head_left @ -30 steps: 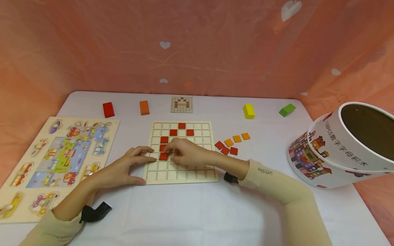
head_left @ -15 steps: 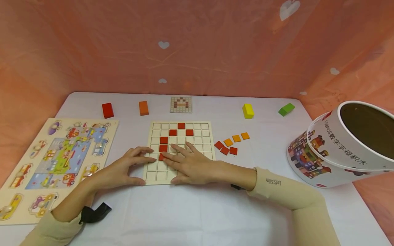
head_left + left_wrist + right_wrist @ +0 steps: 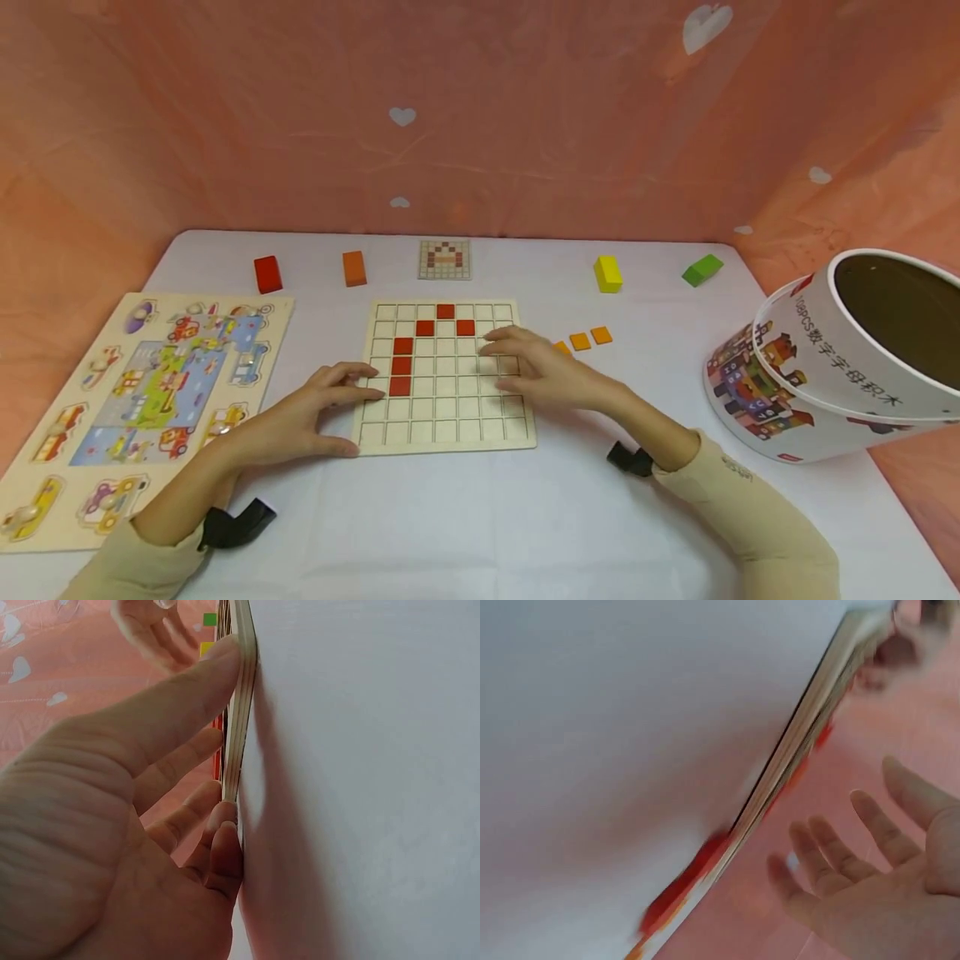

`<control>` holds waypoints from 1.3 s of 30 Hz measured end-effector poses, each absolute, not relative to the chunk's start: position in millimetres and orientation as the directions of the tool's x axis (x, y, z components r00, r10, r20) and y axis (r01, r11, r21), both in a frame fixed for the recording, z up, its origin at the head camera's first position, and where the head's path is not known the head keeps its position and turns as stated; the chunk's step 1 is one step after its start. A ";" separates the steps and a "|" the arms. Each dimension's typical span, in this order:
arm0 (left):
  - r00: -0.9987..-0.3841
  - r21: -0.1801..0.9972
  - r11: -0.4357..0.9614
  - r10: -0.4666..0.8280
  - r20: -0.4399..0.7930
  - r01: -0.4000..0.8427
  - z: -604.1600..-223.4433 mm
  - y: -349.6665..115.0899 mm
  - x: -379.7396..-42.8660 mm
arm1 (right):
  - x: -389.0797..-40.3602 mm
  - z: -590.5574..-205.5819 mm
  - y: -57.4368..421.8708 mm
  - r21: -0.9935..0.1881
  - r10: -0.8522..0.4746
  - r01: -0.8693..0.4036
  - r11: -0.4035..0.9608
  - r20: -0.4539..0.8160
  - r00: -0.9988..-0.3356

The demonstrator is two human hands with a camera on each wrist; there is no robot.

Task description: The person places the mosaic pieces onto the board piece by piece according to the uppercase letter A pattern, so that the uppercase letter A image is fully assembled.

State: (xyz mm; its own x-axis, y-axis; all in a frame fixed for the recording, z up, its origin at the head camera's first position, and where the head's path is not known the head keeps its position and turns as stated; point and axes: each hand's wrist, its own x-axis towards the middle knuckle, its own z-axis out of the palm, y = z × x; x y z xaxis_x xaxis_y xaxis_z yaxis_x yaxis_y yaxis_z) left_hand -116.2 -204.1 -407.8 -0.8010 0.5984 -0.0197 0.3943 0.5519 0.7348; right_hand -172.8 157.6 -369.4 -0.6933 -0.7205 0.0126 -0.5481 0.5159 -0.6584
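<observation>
A pale wooden grid board [image 3: 446, 408] lies on the table, with several red square tiles [image 3: 402, 366] set in its cells. My left hand [image 3: 300, 417] rests at its left side, two fingertips over the edge cells and the thumb at the near corner. In the left wrist view that thumb [image 3: 225, 664] touches the board's edge. My right hand [image 3: 551, 371] hovers over the board's right edge, fingers spread and holding nothing. It covers the loose red tiles in the head view; the right wrist view shows them as a red blur [image 3: 682, 889]. Orange tiles [image 3: 580, 342] lie just beyond.
A small pattern card [image 3: 445, 260] lies behind the board. Red [image 3: 267, 274], orange [image 3: 354, 268], yellow [image 3: 608, 274] and green [image 3: 702, 270] blocks stand along the back. A knobbed picture puzzle [image 3: 281, 312] lies at left, a large white bucket [image 3: 832, 358] at right.
My right hand worked at the lowest red tile, then lay flat over the board, and has now moved right toward the loose tiles. The left hand has stayed in place.
</observation>
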 end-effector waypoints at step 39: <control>-0.804 0.730 0.561 0.593 -0.026 0.390 -406.2 -204.0 -115.8 | -185.3 -378.7 236.3 -0.691 -0.511 -0.332 0.642 -0.064 -0.857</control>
